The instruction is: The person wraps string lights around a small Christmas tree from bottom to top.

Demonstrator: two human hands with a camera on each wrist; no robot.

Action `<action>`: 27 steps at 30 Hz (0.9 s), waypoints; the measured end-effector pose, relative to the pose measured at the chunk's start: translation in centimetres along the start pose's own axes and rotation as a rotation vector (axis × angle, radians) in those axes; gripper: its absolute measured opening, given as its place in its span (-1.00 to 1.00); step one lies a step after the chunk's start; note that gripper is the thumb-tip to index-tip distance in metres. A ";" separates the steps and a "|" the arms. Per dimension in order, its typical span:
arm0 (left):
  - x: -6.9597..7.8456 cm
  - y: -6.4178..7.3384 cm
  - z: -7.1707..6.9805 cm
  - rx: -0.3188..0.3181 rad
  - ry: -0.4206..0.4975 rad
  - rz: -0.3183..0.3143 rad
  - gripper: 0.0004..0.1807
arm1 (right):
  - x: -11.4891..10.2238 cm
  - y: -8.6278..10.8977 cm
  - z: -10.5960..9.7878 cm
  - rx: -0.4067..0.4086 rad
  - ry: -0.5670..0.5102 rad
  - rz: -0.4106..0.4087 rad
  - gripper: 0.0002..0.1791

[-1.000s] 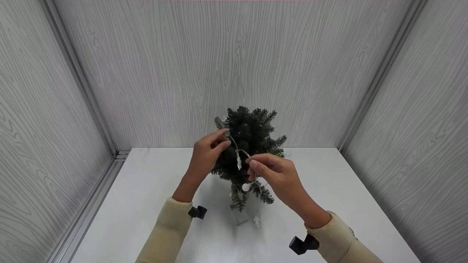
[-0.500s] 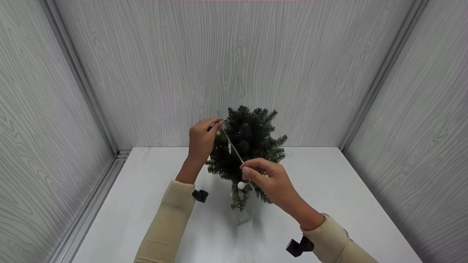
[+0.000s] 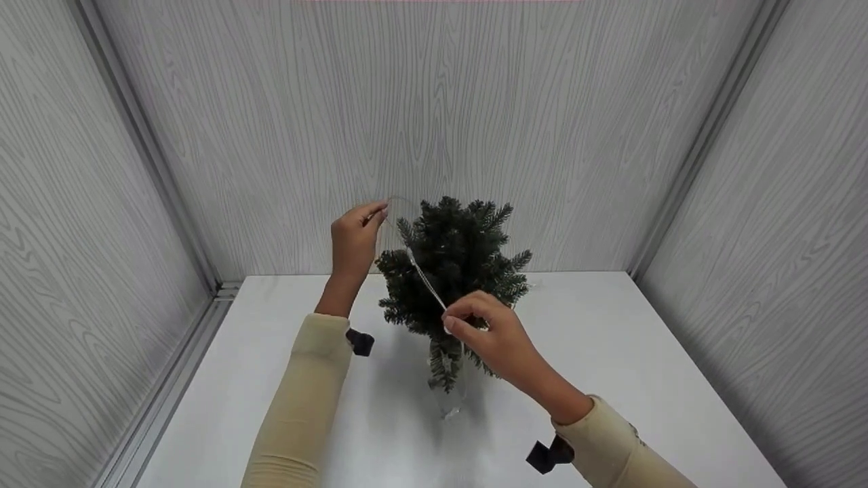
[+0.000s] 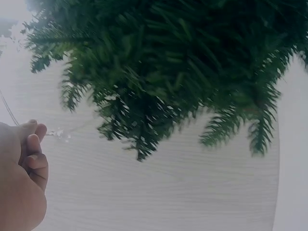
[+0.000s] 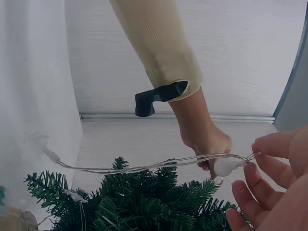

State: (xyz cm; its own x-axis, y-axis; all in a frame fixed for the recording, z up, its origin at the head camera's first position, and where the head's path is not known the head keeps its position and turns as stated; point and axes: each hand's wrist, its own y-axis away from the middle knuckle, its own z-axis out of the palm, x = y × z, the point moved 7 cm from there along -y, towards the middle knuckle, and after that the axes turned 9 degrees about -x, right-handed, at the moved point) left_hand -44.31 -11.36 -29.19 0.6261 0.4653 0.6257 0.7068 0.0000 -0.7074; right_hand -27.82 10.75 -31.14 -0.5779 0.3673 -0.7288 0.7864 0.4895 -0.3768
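Where the light string runs: slanting across the tree!
Left grip: pinching it, out beside the tree.
Right grip: pinching it by a white ball.
Draping: seemingly underway; next likely calls for slack, led round.

"How's the left hand?"
"Farther forward than the right hand, its thumb and fingertips pinched together."
"And the right?"
"Pinching too, with its lower fingers bent."
"Arms?"
"Both reach ahead: the left arm leans slightly rightward, the right arm slants leftward."
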 end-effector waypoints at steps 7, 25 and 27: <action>-2.8 0.8 -0.6 0.006 -0.005 -0.077 -0.79 | -1.6 0.5 -0.2 -0.015 0.014 0.065 -0.88; -5.5 4.1 -3.5 0.081 -0.019 -0.140 -0.79 | 2.1 2.4 1.0 -0.136 0.033 0.076 -0.74; -5.6 4.5 -4.0 0.104 -0.001 -0.152 -0.79 | 2.1 2.7 1.1 -0.159 0.044 0.081 -0.74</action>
State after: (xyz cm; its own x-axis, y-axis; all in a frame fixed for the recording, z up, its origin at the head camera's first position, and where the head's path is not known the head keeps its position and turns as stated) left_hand -43.34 -17.50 -34.53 0.5145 0.4541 0.7274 0.7553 0.1616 -0.6351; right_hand -26.69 11.98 -34.32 -0.5257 0.4429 -0.7262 0.7883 0.5745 -0.2203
